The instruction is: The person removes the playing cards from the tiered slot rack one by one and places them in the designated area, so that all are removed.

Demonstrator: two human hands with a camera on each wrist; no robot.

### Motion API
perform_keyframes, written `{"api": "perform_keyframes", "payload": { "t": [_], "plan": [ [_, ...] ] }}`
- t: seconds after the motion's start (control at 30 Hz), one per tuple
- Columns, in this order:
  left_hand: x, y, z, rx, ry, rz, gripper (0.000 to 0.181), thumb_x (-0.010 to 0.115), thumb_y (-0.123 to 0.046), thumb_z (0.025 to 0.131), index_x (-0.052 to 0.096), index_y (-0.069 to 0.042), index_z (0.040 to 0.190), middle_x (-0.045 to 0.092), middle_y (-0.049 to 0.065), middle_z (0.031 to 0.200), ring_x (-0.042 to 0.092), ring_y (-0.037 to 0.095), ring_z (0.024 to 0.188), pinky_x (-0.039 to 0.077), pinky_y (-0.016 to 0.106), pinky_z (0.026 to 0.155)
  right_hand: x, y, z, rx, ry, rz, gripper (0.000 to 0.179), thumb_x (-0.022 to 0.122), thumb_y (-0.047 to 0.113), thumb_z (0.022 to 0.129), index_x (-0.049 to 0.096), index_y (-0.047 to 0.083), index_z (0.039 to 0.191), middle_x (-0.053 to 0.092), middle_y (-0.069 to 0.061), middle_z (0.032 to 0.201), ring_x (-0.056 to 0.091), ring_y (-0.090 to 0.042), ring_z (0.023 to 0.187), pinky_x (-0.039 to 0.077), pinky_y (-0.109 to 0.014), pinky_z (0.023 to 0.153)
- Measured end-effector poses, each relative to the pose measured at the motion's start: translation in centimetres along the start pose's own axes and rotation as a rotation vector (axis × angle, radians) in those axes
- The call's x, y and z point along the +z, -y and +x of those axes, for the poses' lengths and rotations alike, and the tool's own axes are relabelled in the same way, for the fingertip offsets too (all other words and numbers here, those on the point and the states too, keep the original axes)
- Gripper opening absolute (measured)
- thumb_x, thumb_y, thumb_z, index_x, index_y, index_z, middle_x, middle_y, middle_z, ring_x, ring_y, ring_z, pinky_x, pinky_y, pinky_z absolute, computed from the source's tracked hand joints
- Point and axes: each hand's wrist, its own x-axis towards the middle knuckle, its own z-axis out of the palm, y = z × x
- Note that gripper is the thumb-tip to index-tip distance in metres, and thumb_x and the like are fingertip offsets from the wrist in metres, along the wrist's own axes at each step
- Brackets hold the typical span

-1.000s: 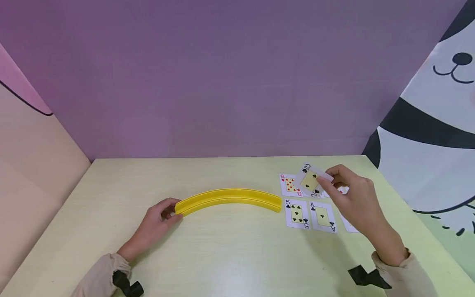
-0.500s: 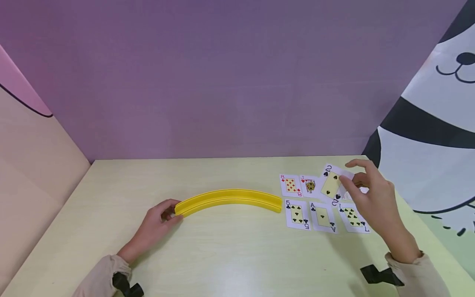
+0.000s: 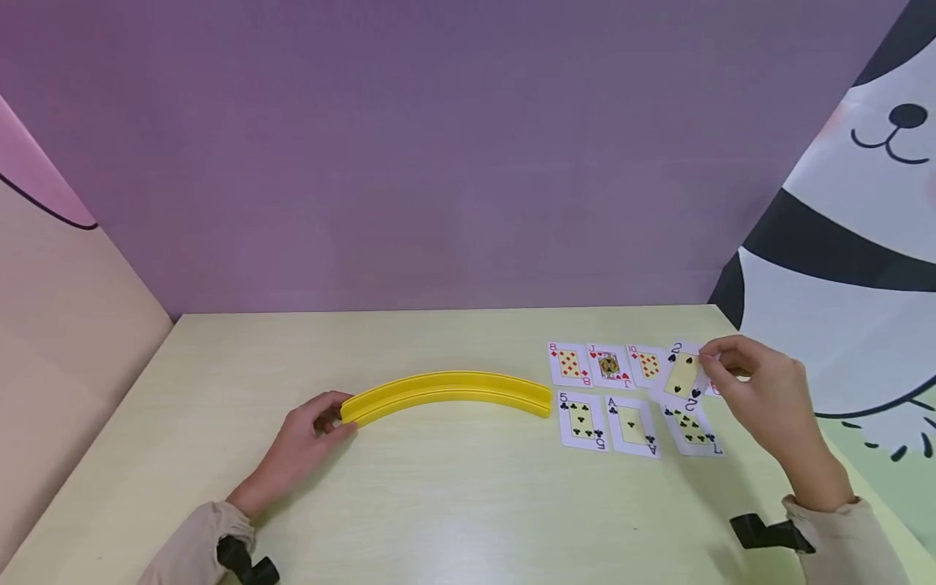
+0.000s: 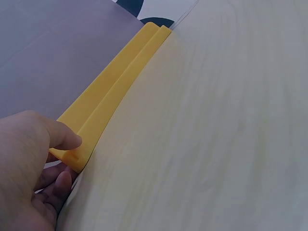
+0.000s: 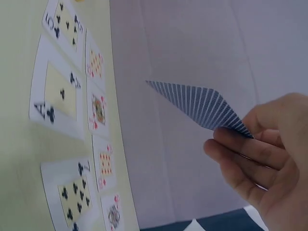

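Observation:
My left hand [image 3: 300, 447] grips the near-left end of a curved yellow track piece [image 3: 448, 387], thumb on one side and fingers at the other; the left wrist view shows its long groove running away from the hand [image 4: 29, 163]. At the right, my right hand [image 3: 775, 402] pinches the two of spades [image 3: 682, 375] by its edge, raised over the laid-out cards. Its striped blue back [image 5: 197, 103] faces the right wrist view. In the head view this card overlaps the ten of diamonds [image 3: 643, 366] and the seven of clubs [image 3: 695, 435].
Face-up cards lie in two rows: eight of diamonds [image 3: 569, 364] and jack of hearts [image 3: 610, 366] at the back, five of clubs [image 3: 582, 422] and ace of clubs [image 3: 632, 426] in front. A red face card [image 5: 114, 217] ends the back row. Purple backdrop [image 3: 439, 162] stands behind.
My right hand has carried the two of spades rightward along the rows, uncovering the jack of hearts and ten of diamonds. My left hand and the yellow track piece stay in place.

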Motion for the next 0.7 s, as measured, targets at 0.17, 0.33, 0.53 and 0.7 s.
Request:
{"api": "perform_keyframes", "payload": {
  "t": [0.17,0.33,0.53,0.7],
  "plan": [
    [0.2,0.4,0.2,0.003,-0.003,0.001,0.033,0.074,-0.006,0.089,0.066,-0.011,0.12,0.067,0.002,0.101,0.056,0.018,0.079,0.05,0.024,0.07,-0.7,-1.8,0.1,0.086,0.117,-0.055,0.016,0.066,0.007,0.088,0.068,0.005,0.104,0.071,-0.013,0.085,0.057,0.004,0.073,0.037,-0.014,0.062],
    [0.2,0.5,0.2,0.008,-0.002,0.003,0.033,0.074,-0.005,0.088,0.066,-0.011,0.12,0.067,0.002,0.102,0.056,0.018,0.079,0.05,0.024,0.07,-1.0,-3.1,0.0,0.123,0.158,-0.073,0.027,0.061,0.005,0.091,0.065,0.004,0.117,0.068,-0.021,0.098,0.065,-0.027,0.079,0.042,-0.015,0.056],
    [0.2,0.5,0.1,0.024,-0.004,0.003,0.033,0.074,-0.005,0.088,0.066,-0.009,0.12,0.067,0.003,0.102,0.055,0.017,0.078,0.049,0.024,0.069,-1.1,-4.7,-0.3,0.13,0.163,-0.085,0.03,0.056,-0.001,0.093,0.066,-0.001,0.122,0.062,-0.03,0.111,0.062,-0.043,0.086,0.041,-0.024,0.048],
    [0.1,0.4,0.2,0.014,-0.003,0.005,0.033,0.074,-0.006,0.088,0.066,-0.01,0.12,0.066,0.003,0.101,0.055,0.017,0.078,0.049,0.024,0.069,-1.3,-6.1,-0.4,0.16,0.184,-0.107,0.028,0.056,-0.001,0.094,0.066,-0.001,0.12,0.06,-0.032,0.113,0.059,-0.042,0.087,0.041,-0.024,0.049]
  ]
}}
